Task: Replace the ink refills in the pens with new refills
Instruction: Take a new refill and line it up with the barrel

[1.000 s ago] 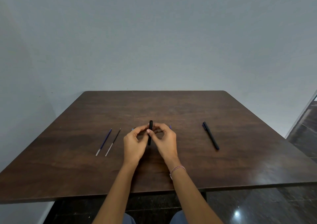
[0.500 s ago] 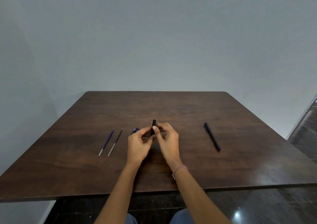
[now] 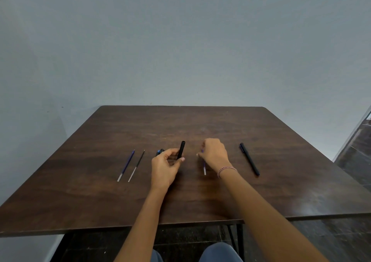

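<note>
Left hand (image 3: 165, 168): pinches the black pen barrel (image 3: 181, 149) low on its length, between thumb and curled fingers. Stands near upright, upper end well clear above the fingertips, tilted slightly away. Just behind the same hand's knuckles — a small blue-and-black pen part (image 3: 160, 151), mostly hidden; held or lying loose, cannot tell.

Right hand (image 3: 214, 154): hovers palm down, right of the barrel and apart from it, fingers curled downward over the far end of a blue refill (image 3: 204, 168). Lies on the table (image 3: 200, 125), clear near end protruding from under the hand. Pinching it or merely above it — cannot tell. Beaded bracelet (image 3: 226, 169) on that wrist.

Left of both hands, well apart from the fingers: blue spare refill (image 3: 126, 166) and black spare refill (image 3: 136, 166), side by side. To the right: capped black pen (image 3: 249, 159), flat on the table, untouched.
</note>
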